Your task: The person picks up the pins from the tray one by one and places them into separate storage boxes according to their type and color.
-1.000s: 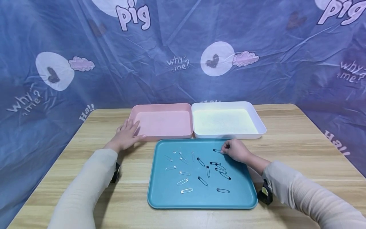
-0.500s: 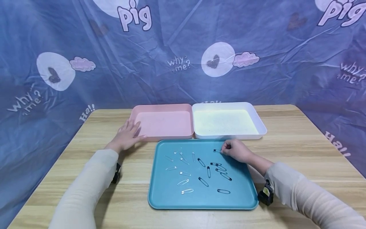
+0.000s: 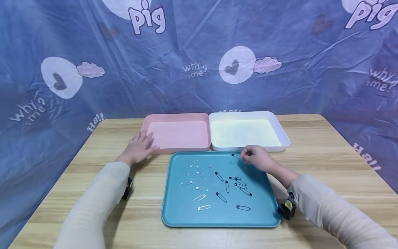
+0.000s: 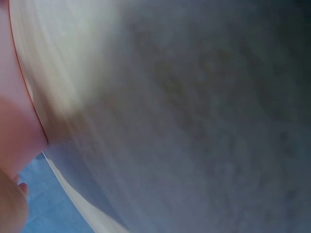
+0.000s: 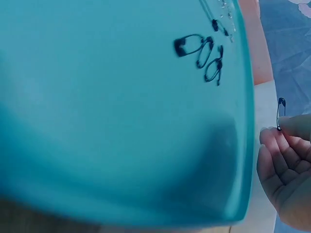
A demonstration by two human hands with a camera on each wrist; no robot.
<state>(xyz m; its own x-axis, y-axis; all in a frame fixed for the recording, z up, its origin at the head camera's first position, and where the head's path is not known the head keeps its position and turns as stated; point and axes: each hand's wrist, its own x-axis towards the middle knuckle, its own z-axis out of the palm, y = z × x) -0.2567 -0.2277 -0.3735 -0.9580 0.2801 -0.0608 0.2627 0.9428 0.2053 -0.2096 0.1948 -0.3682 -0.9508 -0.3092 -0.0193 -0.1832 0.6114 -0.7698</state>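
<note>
the left hand [image 3: 136,148] lies spread and the right hand [image 3: 257,158] pinches, both stretched out in front.

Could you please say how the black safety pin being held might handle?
The black safety pin is probably light, being thin wire pinched at one end by the right hand. It seems stiff, since it sticks out without drooping.

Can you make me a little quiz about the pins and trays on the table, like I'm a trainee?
1. What is in the grip of the right hand? A) a coin; B) a black safety pin; C) a pencil.
2. True or false: the pink tray is left of the white tray.
3. Fill in: the silver safety pins lie on the ____ tray.

Key: 1 B; 2 true; 3 blue-green.
</note>
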